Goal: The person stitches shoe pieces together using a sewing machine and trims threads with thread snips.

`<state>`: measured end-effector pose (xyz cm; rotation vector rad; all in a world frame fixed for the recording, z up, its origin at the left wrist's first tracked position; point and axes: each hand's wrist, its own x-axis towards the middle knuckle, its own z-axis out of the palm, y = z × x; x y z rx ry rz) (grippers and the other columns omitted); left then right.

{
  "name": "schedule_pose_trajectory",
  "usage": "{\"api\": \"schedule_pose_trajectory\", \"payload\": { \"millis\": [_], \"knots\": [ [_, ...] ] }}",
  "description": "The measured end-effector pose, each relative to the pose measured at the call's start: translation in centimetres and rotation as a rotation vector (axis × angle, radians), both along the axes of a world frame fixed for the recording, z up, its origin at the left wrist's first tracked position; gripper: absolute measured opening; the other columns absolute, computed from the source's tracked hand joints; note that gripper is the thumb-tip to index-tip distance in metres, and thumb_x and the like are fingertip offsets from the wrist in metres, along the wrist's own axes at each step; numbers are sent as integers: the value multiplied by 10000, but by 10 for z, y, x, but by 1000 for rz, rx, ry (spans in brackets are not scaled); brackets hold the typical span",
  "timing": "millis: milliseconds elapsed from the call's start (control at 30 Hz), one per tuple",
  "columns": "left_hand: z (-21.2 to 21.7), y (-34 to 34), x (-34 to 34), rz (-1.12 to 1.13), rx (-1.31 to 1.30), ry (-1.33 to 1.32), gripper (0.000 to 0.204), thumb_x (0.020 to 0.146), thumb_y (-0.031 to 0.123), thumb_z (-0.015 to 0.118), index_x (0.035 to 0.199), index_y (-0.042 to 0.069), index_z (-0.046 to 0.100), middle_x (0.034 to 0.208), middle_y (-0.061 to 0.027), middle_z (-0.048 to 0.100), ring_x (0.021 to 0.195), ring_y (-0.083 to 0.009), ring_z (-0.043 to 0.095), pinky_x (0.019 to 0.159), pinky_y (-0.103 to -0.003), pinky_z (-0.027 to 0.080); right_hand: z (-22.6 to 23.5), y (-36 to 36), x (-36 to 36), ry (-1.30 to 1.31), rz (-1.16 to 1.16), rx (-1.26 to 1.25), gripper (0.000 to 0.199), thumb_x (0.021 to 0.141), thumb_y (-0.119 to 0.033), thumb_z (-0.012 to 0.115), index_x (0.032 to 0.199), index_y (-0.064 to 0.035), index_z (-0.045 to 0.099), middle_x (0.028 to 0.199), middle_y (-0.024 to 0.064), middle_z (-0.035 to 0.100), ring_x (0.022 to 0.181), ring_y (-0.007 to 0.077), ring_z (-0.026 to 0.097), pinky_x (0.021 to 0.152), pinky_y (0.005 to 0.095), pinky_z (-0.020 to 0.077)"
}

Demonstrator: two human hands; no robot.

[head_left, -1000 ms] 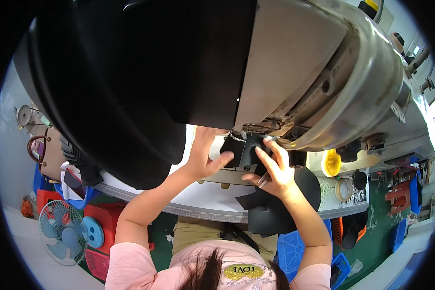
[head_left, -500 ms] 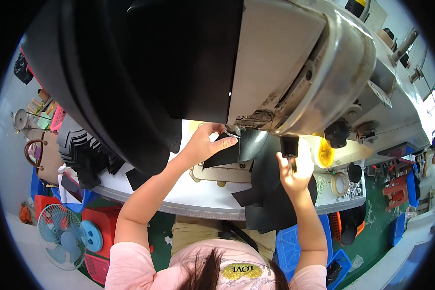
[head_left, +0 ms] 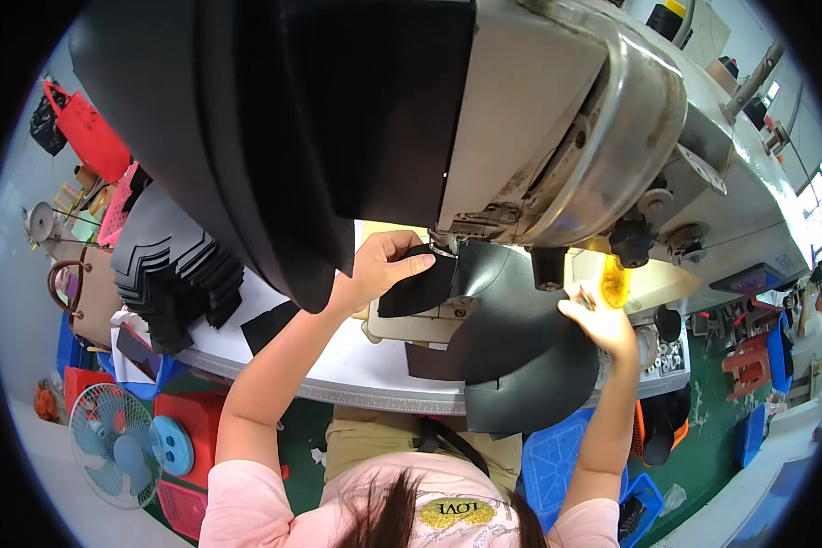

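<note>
A white sewing machine point(head_left: 532, 110) stands in front of me, its presser foot point(head_left: 445, 247) down by a black leather-like piece point(head_left: 417, 294). My left hand point(head_left: 381, 272) pinches the edge of this piece just left of the foot, thumb on top. More black sheet material point(head_left: 521, 320) spreads rightward and hangs over the table's front edge; I cannot tell whether it is all one piece. My right hand point(head_left: 605, 321) is beside its right edge, thumb and fingers apart and nothing visible between them. Machine parts hide the needle.
Large black sheets point(head_left: 237, 137) loom at the upper left and cover part of the view. Stacked black cut pieces point(head_left: 169, 274) lie at the table's left. A yellow-lit round part point(head_left: 616, 281) is right of the machine head. A fan point(head_left: 119, 447) and blue crates point(head_left: 557, 457) are below.
My right hand has moved right, away from the black knob under the machine head. The black material beside it lies differently, spread wider. My left hand stays near the presser foot.
</note>
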<state>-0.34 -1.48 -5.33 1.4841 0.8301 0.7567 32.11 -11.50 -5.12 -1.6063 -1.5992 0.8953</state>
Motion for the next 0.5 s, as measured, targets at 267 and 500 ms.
{"api": "schedule_pose_trajectory", "payload": {
  "millis": [267, 500],
  "knots": [
    [20, -9, 14, -34, -84, 6, 313, 797, 274, 688, 909, -10, 620, 696, 22, 515, 636, -57, 430, 588, -218, 346, 90, -122, 160, -119, -1216, 1200, 159, 844, -100, 561, 947, -9, 640, 921, 102, 634, 633, 139, 521, 564, 253, 418],
    [16, -6, 20, -47, -158, -157, 264, 797, 136, 679, 994, -28, 616, 848, -38, 630, 773, -83, 564, 739, -214, 440, 78, -77, 433, -379, -1084, 1015, 405, 874, -316, 545, 1094, 25, 561, 873, 55, 620, 717, 131, 548, 648, 237, 432]
  ]
}}
